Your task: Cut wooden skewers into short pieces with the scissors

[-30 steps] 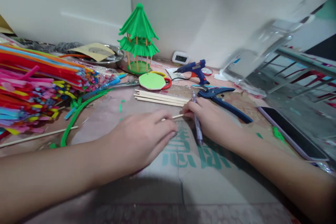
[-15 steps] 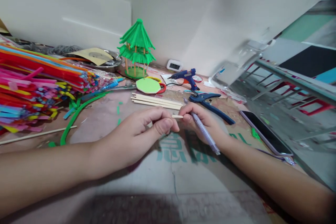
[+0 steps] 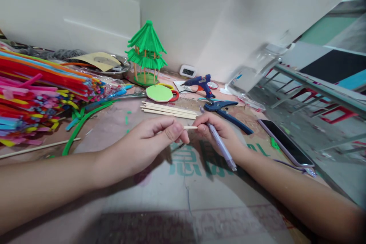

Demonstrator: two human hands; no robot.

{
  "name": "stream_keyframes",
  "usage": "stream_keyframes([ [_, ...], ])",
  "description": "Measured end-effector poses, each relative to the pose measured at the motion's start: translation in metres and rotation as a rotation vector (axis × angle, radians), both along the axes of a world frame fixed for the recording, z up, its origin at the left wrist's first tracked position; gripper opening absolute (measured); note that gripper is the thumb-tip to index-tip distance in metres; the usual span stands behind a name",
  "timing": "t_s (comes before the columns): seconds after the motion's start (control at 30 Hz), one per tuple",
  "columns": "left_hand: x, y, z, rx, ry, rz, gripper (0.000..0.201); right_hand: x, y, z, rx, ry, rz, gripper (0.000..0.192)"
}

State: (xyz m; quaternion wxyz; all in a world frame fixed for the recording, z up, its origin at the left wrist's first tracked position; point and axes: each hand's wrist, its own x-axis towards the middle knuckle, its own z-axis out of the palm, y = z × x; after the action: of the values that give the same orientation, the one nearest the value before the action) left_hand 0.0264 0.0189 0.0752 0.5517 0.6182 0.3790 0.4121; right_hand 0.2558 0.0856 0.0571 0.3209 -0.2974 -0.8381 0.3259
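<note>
A short pale wooden stick spans the small gap between my hands. My left hand is closed, pinching the stick's left part between thumb and fingers. At the stick's right end, the fingertips of my right hand are pressed together around it. That same hand also holds a light purple pen, which slants down toward me. Just beyond my fingers lies a row of several longer wooden sticks. Behind them is a light green octagonal piece resting over scissors with red and yellow handles.
A green two-tiered pavilion model stands at the back. Bundles of coloured pipe cleaners fill the left side. Blue cutting pliers, a blue glue gun, a white digital timer and a phone lie to the right.
My left fingers have shifted slightly left, so more of the short stick shows between my hands. My right hand keeps its hold on stick and pen. The view has moved a little.
</note>
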Motion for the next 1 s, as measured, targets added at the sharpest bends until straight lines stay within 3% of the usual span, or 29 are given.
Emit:
stream_keyframes([
  [0.53,-0.002,-0.001,-0.001,-0.069,-0.039,-0.039,0.028,0.002,-0.001,0.002,0.119,-0.01,-0.079,0.02],
  [0.67,-0.001,-0.002,-0.004,-0.06,-0.078,-0.017,0.027,0.005,0.0,0.005,0.34,-0.018,-0.12,0.013],
  [0.83,-0.003,0.0,-0.005,-0.046,-0.041,-0.038,0.027,0.013,-0.003,0.028,0.718,-0.149,-0.168,0.019],
  [1.0,-0.003,-0.001,-0.004,-0.067,-0.015,-0.046,0.026,0.016,-0.005,0.042,0.883,-0.242,-0.187,0.023],
])
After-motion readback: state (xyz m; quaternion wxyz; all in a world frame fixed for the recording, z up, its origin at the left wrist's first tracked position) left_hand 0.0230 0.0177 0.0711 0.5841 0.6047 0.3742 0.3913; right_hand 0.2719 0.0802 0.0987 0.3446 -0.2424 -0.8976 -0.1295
